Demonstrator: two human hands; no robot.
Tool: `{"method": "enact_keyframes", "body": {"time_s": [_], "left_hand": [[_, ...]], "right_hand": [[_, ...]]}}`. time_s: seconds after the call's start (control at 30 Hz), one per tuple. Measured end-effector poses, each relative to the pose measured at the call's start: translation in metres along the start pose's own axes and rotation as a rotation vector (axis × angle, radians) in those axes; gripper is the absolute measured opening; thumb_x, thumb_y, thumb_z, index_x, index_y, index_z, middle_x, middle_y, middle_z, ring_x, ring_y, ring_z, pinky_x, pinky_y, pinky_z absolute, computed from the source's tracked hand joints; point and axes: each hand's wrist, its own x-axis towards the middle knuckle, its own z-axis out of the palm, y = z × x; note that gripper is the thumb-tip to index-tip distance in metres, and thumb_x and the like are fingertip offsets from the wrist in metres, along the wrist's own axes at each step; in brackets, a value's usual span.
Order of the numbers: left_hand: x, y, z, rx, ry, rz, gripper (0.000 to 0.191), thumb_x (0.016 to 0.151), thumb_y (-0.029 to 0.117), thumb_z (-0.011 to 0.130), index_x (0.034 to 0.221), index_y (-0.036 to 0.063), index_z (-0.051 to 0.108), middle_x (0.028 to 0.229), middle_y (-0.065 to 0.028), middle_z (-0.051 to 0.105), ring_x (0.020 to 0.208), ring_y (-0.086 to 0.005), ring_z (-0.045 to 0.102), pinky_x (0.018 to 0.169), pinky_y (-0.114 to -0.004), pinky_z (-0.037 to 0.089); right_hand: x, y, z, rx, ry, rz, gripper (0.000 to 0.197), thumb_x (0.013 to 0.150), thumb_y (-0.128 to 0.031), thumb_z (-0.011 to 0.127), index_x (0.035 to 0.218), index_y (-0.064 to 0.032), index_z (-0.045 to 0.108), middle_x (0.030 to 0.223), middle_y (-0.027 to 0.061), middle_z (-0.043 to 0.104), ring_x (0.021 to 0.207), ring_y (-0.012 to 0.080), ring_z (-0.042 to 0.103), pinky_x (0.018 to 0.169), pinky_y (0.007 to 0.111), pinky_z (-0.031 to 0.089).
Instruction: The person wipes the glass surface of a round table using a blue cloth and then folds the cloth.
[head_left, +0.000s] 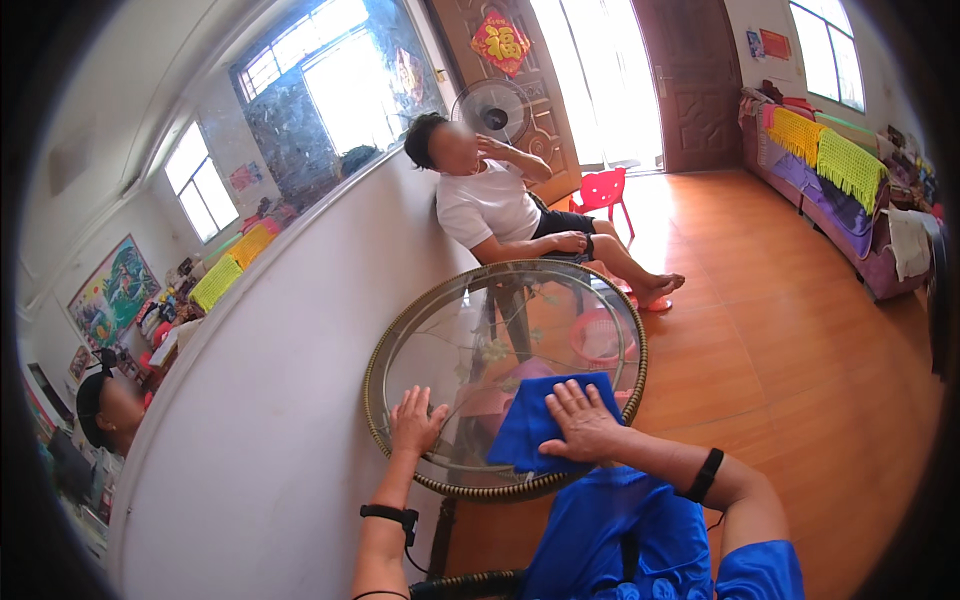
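Observation:
A round glass-topped table (450, 330) with a woven rim stands before me. My right hand (583, 424) lies flat with spread fingers on a folded blue cloth (525, 420), which rests on the near right part of the glass. The palm presses on the cloth from above and does not grasp it. On the near left part of the glass rests my left hand (417, 421), palm down, with nothing in it. Through the glass a pink plastic basket (600, 336) shows below the tabletop.
Beyond the table a person (491, 202) sits against the white wall (300, 375), bare feet stretched out. A red plastic chair (600, 191) and a standing fan (493, 116) are behind. A covered sofa (832, 195) stands at the right. The wall holds a large mirror (247, 135).

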Motion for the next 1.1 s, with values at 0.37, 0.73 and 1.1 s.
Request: {"method": "enact_keyframes", "body": {"time_s": [0.37, 0.73, 1.1], "left_hand": [[0.003, 0.005, 0.0, -0.028, 0.079, 0.04, 0.054, 0.088, 0.046, 0.045, 0.127, 0.0093, 0.048, 0.133, -0.015, 0.045, 0.127, -0.0295, 0.038, 0.103, -0.046, 0.025], [-0.002, 0.004, -0.003, -0.069, 0.038, -0.001, 0.053, 0.087, 0.044, 0.048, 0.128, 0.011, 0.048, 0.135, -0.0131, 0.043, 0.128, -0.0272, 0.036, 0.104, -0.045, 0.024], [0.029, 0.034, -0.028, 0.124, -0.344, -0.049, 0.052, 0.089, 0.041, 0.046, 0.129, 0.0078, 0.045, 0.134, -0.0162, 0.043, 0.124, -0.0314, 0.04, 0.101, -0.042, 0.033]], "right_hand": [[0.172, -0.016, -0.018, -0.053, -0.214, -0.005, 0.103, 0.073, -0.072, 0.048, 0.143, -0.0031, 0.016, 0.149, 0.0186, 0.011, 0.138, 0.0355, 0.006, 0.108, 0.056, 0.009], [0.137, 0.102, -0.042, -0.021, -0.06, 0.408, 0.103, 0.075, -0.075, 0.041, 0.143, -0.002, 0.015, 0.149, 0.0202, 0.01, 0.138, 0.0351, 0.006, 0.109, 0.054, 0.008], [0.025, 0.023, -0.008, -0.039, -0.008, 0.262, 0.098, 0.08, -0.071, 0.036, 0.142, 0.0025, 0.015, 0.148, 0.0235, 0.009, 0.138, 0.0375, 0.003, 0.108, 0.054, 0.002]]}}
